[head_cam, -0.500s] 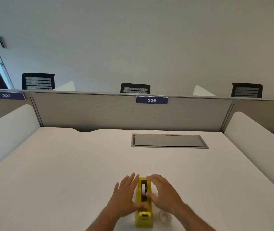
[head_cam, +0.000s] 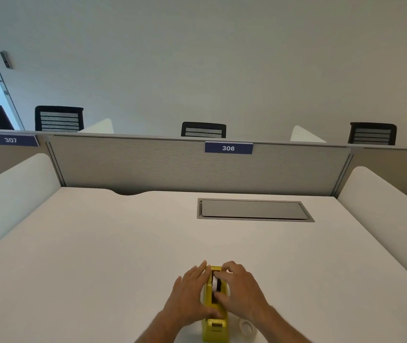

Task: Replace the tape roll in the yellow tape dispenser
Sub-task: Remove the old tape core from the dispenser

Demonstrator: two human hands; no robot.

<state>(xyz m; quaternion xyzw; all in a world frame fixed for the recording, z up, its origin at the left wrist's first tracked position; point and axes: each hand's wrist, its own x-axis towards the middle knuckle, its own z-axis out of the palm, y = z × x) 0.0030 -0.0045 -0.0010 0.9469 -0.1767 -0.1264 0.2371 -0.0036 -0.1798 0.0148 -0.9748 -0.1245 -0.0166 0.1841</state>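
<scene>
Dispenser (head_cam: 215,329), yellow, standing at the near edge of our desk (head_cam: 98,243); its well holds a white roll (head_cam: 215,284) on a dark hub. Our left hand (head_cam: 189,295) lies flat against its side, steadying it. Our right hand (head_cam: 240,290) pinches the roll narrowly; we judge removal is in hand, calling for a straight upward lift. Spare roll (head_cam: 247,326) lies just beside the dispenser's right side.

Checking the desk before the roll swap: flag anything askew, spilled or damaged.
Nothing stands out. The yellow tape dispenser stands upright on the white desk between both hands, and a loose tape roll lies flat beside it by the right wrist. No spill or visible damage.
</scene>
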